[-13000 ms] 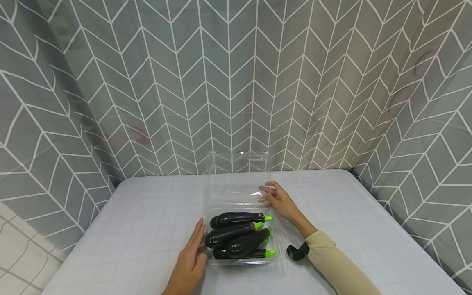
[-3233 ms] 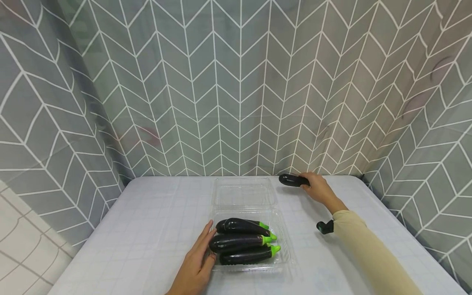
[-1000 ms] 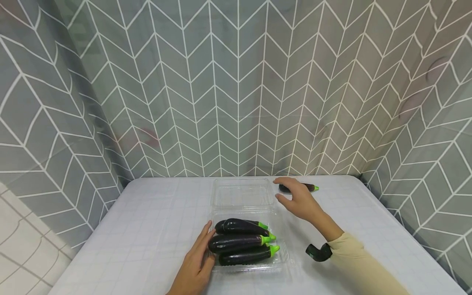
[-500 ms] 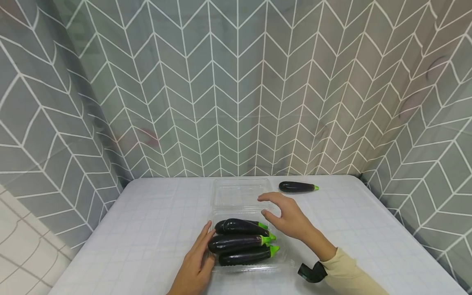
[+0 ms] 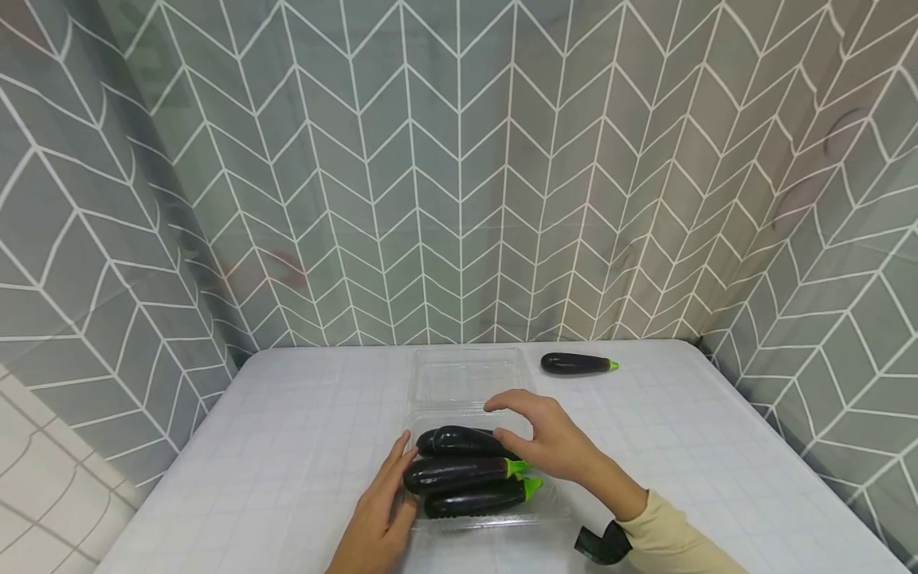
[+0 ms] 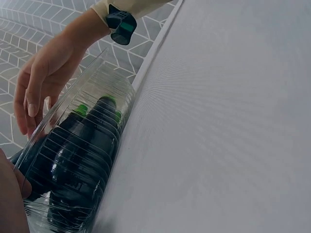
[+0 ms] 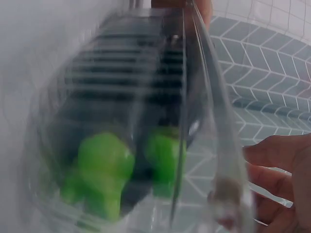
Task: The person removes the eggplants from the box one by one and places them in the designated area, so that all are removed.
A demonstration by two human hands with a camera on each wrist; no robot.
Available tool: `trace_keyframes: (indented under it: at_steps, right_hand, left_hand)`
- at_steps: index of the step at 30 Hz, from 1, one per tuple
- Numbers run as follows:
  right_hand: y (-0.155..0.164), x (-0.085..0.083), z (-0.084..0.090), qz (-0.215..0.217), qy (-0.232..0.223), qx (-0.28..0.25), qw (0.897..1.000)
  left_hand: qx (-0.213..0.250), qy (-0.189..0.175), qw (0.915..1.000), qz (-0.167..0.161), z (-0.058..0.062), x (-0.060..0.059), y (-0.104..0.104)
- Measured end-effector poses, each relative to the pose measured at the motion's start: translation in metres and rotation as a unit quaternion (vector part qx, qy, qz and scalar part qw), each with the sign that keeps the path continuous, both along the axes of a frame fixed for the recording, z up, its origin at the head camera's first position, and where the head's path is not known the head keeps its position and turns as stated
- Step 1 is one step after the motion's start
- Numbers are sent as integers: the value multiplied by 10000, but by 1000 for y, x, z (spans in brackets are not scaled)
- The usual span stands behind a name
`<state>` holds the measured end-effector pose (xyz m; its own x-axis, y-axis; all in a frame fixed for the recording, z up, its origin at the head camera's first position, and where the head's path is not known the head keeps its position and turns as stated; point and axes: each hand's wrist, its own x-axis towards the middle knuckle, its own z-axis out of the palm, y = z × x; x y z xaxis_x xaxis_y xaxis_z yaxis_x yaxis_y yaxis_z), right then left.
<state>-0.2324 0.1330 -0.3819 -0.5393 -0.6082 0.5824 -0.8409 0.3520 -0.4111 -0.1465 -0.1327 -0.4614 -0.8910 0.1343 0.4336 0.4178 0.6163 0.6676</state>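
Observation:
Several dark purple eggplants (image 5: 459, 472) with green stem ends lie piled in a clear plastic clamshell container (image 5: 495, 522). Its lid (image 5: 469, 381) is folded back flat on the table. My left hand (image 5: 378, 510) rests along the container's left side, its fingers fairly straight and touching the rim. Over the container's right half my right hand (image 5: 551, 437) hovers, fingers spread and slightly bent, holding nothing; it covers the stem end of the rear eggplants. Green stems (image 7: 107, 160) show blurred through the container wall in the right wrist view. One loose eggplant (image 5: 576, 364) lies beyond, right of the lid.
A white-clothed table (image 5: 308, 430) lies beneath everything. Grey curtains (image 5: 459, 175) with white chevron lines rise behind its far edge and at both sides. A black device (image 5: 604, 544) sits at the right wrist, near the container's right front corner.
My right hand set an eggplant down behind and right of the container, let go, and moved back toward the pile. My left hand stays at the container's left side.

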Motion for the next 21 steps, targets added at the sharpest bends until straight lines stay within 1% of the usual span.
trace_keyframes:
  at_steps: [3, 6, 9, 12, 16, 20, 21]
  right_hand:
    - [-3, 2, -1, 216, -11, 24, 9998]
    - [-5, 6, -3, 326, -58, 87, 9994]
    - [-7, 9, -3, 402, -153, 137, 9990]
    - [-10, 11, -4, 480, -252, 199, 9983]
    - [-14, 13, -6, 542, -353, 446, 9969]
    - [-15, 14, -8, 562, -413, 644, 9955]
    - [-15, 14, -8, 541, -422, 667, 9954]
  left_hand:
    - [-36, -360, 9992, 141, 1, 0, 1]
    - [-22, -437, 9990, 128, 2, 0, 1]
    - [11, -407, 9991, 116, 2, 0, 1]
    - [18, -105, 9999, -123, 0, 0, -1]
    - [10, 290, 9990, -348, -3, -1, -3]
    - [10, 60, 9999, -118, -2, 0, -2]
    - [-1, -47, 10000, -47, -1, 0, -1]
